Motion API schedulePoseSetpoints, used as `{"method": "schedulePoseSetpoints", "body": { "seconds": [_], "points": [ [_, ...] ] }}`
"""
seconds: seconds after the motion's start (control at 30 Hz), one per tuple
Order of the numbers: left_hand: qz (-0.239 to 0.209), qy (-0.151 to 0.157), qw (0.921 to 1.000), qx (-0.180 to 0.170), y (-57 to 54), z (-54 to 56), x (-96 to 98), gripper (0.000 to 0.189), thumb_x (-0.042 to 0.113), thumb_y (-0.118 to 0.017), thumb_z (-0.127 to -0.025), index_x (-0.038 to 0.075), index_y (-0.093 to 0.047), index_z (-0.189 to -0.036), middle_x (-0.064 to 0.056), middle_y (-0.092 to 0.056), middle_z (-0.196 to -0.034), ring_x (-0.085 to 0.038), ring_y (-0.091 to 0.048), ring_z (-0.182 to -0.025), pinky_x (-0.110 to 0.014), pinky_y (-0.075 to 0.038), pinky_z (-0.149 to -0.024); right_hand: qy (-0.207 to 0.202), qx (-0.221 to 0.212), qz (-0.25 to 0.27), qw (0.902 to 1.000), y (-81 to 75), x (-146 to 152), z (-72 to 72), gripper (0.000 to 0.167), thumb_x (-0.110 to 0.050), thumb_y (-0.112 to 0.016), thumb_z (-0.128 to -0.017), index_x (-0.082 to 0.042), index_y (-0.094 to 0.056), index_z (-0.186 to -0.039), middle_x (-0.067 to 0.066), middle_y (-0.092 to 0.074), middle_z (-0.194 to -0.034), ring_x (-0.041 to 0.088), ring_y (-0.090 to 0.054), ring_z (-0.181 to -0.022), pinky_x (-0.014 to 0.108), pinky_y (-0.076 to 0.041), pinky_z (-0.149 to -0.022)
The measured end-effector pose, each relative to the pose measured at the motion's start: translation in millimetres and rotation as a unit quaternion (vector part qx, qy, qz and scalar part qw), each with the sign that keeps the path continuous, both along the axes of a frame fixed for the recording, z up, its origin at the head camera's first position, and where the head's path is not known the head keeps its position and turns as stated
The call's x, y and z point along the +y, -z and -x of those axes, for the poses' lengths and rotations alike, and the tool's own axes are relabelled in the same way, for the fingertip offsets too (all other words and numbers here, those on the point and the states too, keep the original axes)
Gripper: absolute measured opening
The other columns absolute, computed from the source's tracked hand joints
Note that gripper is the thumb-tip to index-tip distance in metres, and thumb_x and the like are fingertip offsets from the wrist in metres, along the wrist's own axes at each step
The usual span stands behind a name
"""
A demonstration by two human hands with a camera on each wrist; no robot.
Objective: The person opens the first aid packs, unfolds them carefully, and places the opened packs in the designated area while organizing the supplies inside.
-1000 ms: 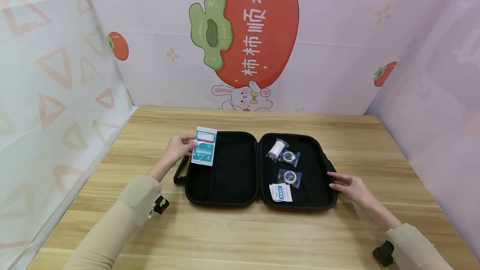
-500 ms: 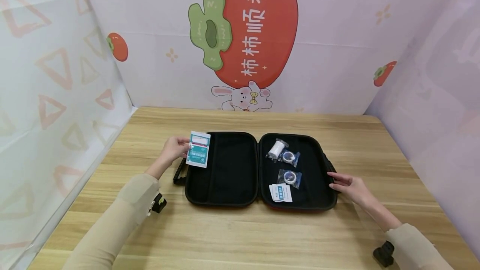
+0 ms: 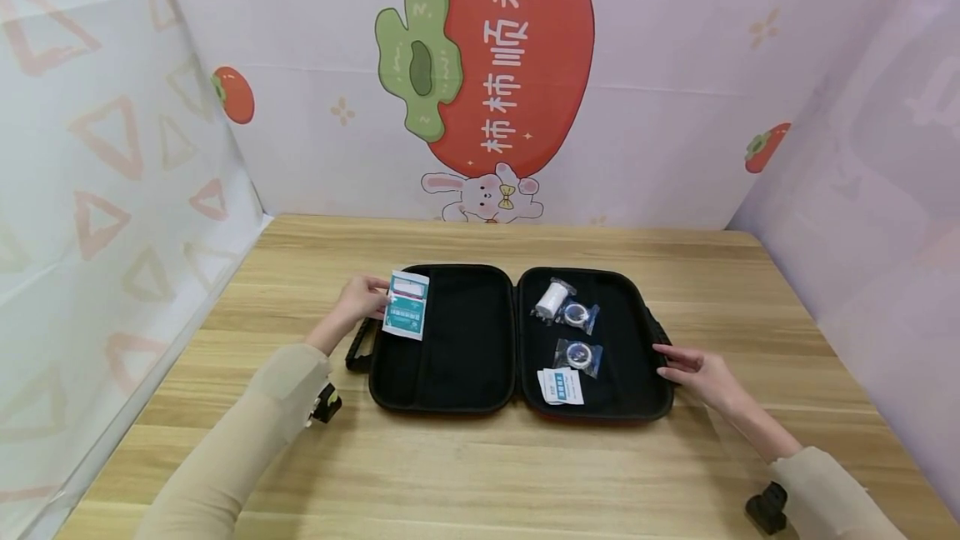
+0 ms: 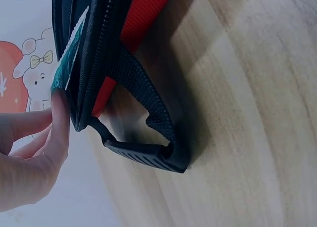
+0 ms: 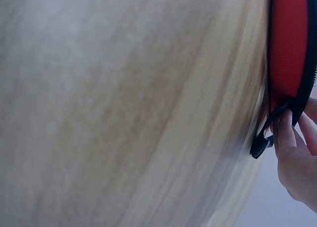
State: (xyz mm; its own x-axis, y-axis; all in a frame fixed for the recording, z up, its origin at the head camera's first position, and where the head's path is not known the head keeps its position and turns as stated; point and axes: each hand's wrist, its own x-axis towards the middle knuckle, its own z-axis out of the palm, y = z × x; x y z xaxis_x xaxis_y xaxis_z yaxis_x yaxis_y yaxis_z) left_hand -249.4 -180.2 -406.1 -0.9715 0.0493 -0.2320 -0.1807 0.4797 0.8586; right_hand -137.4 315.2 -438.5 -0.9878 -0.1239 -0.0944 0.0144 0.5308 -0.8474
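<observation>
An unfolded zip case (image 3: pixel 468 340), black inside with a red shell (image 5: pixel 288 43), lies open on the table. My left hand (image 3: pixel 362 298) pinches the left edge of a flat teal-and-white packet (image 3: pixel 406 307) over the outer edge of the case's left half. Seen from the left wrist, the packet (image 4: pixel 70 58) slants against the zipped rim, near the black carry handle (image 4: pixel 143 155). My right hand (image 3: pixel 701 373) grips the outer rim of the right half, thumb and fingers on either side of it in the right wrist view.
Inside the right half lie a wrapped white roll (image 3: pixel 552 299), two clear-wrapped tape rolls (image 3: pixel 577 315) and some small white-and-blue packets (image 3: pixel 562 386). A wooden table (image 3: pixel 480 473) carries the case. Printed cloth walls (image 3: pixel 660 148) stand at the back and sides.
The packet in my left hand shifts left, then back right, and ends slightly nearer to me. My right hand stays on the case rim.
</observation>
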Motion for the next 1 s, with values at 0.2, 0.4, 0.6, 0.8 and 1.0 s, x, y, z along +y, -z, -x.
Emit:
{"method": "schedulePoseSetpoints", "body": {
  "seconds": [0.2, 0.4, 0.6, 0.8, 1.0],
  "points": [
    [-0.003, 0.002, 1.0000, -0.009, 3.4, 4.0, 2.1, 0.037, -0.011, -0.048, -0.080, -0.019, -0.045, -0.116, -0.016, -0.060, -0.075, -0.006, -0.055, -0.049, -0.022, -0.050, -0.050, 0.001, -0.005, 0.001, 1.0000, -1.4, -1, -0.4, 0.048, -0.017, -0.060, -0.084, 0.009, -0.047, -0.122, 0.028, -0.045, -0.122, -0.010, -0.050, -0.089, 0.010, -0.043, -0.071],
    [0.009, 0.002, 0.9996, -0.026, 3.3, 4.9, 2.1, 0.039, -0.011, -0.050, -0.080, -0.018, -0.044, -0.117, -0.016, -0.060, -0.075, -0.006, -0.055, -0.048, -0.022, -0.051, -0.051, 0.007, -0.008, -0.008, 0.9999, 0.1, -1, 0.0, 0.049, -0.019, -0.061, -0.084, 0.007, -0.048, -0.123, 0.027, -0.045, -0.123, -0.011, -0.049, -0.088, 0.010, -0.043, -0.071],
    [0.007, 0.009, 0.9993, -0.036, 1.5, 4.3, 6.7, 0.042, -0.010, -0.050, -0.080, -0.016, -0.042, -0.121, -0.017, -0.059, -0.078, -0.008, -0.056, -0.050, -0.023, -0.051, -0.052, 0.005, -0.005, -0.010, 0.9999, 0.9, 1, 1.5, 0.048, -0.020, -0.060, -0.084, 0.007, -0.048, -0.123, 0.026, -0.046, -0.122, -0.012, -0.049, -0.088, 0.010, -0.044, -0.071],
    [0.006, 0.015, 0.9994, -0.032, 3.9, 7.8, 14.2, 0.041, -0.010, -0.047, -0.079, -0.016, -0.043, -0.119, -0.019, -0.059, -0.082, -0.010, -0.056, -0.056, -0.023, -0.051, -0.054, 0.004, -0.009, -0.015, 0.9998, -1.1, 1, 1.6, 0.048, -0.021, -0.060, -0.084, 0.005, -0.048, -0.123, 0.025, -0.047, -0.122, -0.012, -0.048, -0.089, 0.009, -0.043, -0.071],
    [-0.021, 0.011, 0.9993, -0.028, 24.9, 24.2, 15.9, 0.038, -0.010, -0.052, -0.077, -0.009, -0.050, -0.115, -0.025, -0.057, -0.091, -0.023, -0.061, -0.068, -0.031, -0.053, -0.064, 0.002, -0.011, -0.013, 0.9998, -1.2, 1, 1.4, 0.048, -0.020, -0.060, -0.084, 0.005, -0.048, -0.124, 0.025, -0.047, -0.122, -0.012, -0.048, -0.089, 0.009, -0.042, -0.072]
  ]
}}
